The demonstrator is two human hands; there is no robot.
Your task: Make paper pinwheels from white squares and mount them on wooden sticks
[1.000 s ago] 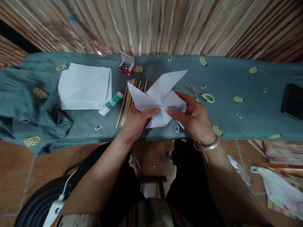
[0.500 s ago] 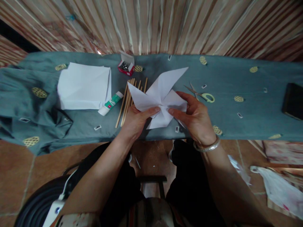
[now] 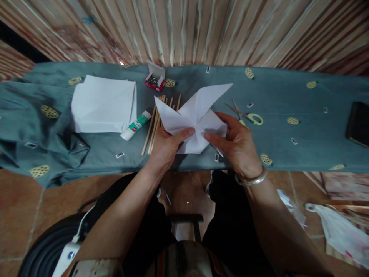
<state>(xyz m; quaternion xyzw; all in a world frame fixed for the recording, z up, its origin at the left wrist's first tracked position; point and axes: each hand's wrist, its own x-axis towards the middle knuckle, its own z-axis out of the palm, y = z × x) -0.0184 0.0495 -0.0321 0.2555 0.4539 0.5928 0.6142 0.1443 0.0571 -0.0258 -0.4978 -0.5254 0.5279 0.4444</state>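
A white paper pinwheel (image 3: 196, 109) is held above the cloth, its points spread outward from a folded centre. My left hand (image 3: 168, 145) grips its lower left side, thumb pressed close to the centre and fingers hidden underneath. On the other side my right hand (image 3: 236, 140) pinches the right blade, with the thumb on top and the fingers behind the paper. Several thin wooden sticks (image 3: 155, 127) lie just left of the pinwheel, partly covered by it and my left hand. Beyond my right hand rest scissors (image 3: 246, 115) with pale green handles.
A stack of white paper (image 3: 103, 104) lies at left, with a glue stick (image 3: 136, 125) beside it. Behind the sticks stands an open red box (image 3: 155, 81) of small metal pieces. A dark object (image 3: 357, 123) sits at the right end of the green cloth (image 3: 314, 104).
Both hands stay in nearly the same place on the pinwheel. Its lower blade has shifted slightly and shows less below the hands. The whole view has moved a little.
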